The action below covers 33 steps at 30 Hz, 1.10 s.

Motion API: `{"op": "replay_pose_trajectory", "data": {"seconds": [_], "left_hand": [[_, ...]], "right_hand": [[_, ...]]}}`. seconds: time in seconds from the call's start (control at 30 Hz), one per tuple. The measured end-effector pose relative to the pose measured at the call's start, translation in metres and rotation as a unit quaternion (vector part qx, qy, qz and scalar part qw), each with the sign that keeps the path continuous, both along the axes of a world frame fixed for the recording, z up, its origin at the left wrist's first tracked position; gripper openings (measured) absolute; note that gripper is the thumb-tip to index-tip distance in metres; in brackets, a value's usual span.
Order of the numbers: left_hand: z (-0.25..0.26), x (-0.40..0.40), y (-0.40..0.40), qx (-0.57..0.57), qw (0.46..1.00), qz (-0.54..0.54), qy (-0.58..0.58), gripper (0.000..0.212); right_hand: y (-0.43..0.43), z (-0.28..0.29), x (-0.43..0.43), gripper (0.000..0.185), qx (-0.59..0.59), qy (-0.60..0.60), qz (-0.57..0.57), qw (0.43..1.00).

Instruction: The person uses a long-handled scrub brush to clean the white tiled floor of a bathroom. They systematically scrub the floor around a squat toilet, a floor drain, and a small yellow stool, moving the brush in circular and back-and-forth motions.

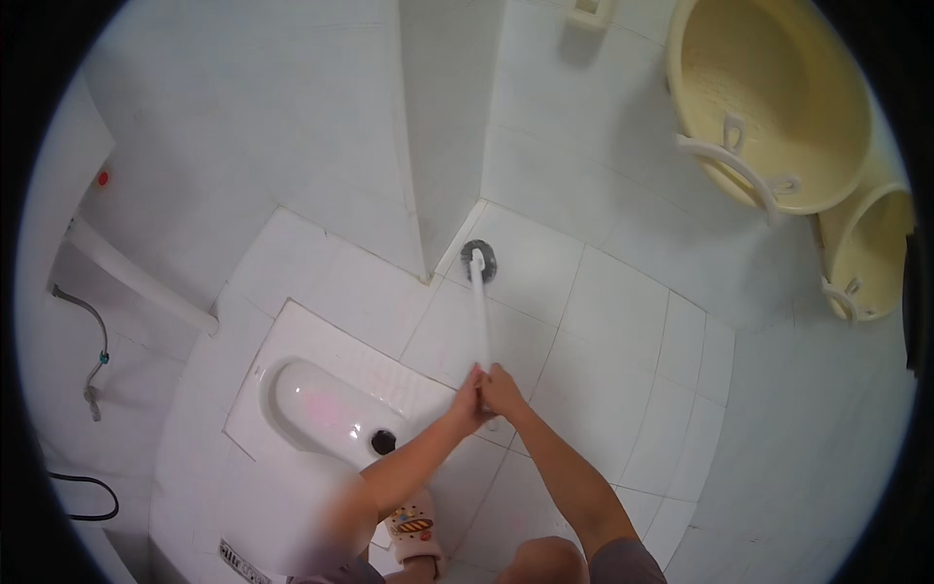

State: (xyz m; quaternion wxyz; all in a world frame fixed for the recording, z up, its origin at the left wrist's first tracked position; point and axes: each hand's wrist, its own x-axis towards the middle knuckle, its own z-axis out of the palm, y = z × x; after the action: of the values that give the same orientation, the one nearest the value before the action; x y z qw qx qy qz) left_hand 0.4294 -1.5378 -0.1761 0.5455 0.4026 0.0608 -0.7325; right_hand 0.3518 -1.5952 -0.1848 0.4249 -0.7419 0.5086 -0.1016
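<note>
My left hand [468, 403] and my right hand [503, 391] are close together, both wrapped around the white handle [480, 314] of a long-handled floor brush. Its round dark grey head [489, 274] rests on the white floor tiles [533, 248], beside the foot of a wall corner. The handle's near end pokes out just below my hands. To the left of them a white ceramic squat toilet [343, 365] is set in the floor, with a dark drain hole [383, 442] and a pinkish patch in its bowl. My left forearm crosses over its near edge.
A jutting wall corner [429, 270] stands beside the brush head. Cream plastic basins [788, 95] hang on the right wall. At left are a white pipe [146, 277] and a grey hose [98, 325]. Near my foot in a pale clog [416, 529] lies a slotted metal drain cover [241, 562].
</note>
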Motion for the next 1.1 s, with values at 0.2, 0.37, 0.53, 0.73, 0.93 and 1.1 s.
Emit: {"op": "replay_pose_trajectory", "data": {"seconds": [0.2,0.37,0.53,0.73,0.93,1.1], "left_hand": [[0.033,0.054,0.026,-0.058,0.998,-0.019,0.025,0.03],[0.036,0.062,0.049,0.003,0.999,0.027,-0.027,0.018],[0.037,0.08,0.07,-0.017,0.981,0.061,0.185,0.018],[0.051,0.109,0.065,-0.089,0.907,0.092,0.402,0.018],[0.043,0.112,0.041,-0.022,0.929,0.059,0.364,0.024],[0.066,0.11,0.069,0.062,0.953,0.033,0.295,0.032]], "right_hand": [[-0.004,0.105,0.03,0.03,-0.133,0.147,0.222,0.955],[0.01,0.089,0.056,0.055,-0.348,0.019,0.309,0.885],[0.004,0.057,0.091,0.031,-0.337,0.144,0.347,0.863],[-0.01,0.054,0.117,0.018,-0.392,0.1,0.341,0.849],[-0.037,0.04,0.116,0.015,-0.376,0.067,0.354,0.854],[-0.012,0.05,0.119,0.018,-0.297,0.076,0.456,0.835]]}}
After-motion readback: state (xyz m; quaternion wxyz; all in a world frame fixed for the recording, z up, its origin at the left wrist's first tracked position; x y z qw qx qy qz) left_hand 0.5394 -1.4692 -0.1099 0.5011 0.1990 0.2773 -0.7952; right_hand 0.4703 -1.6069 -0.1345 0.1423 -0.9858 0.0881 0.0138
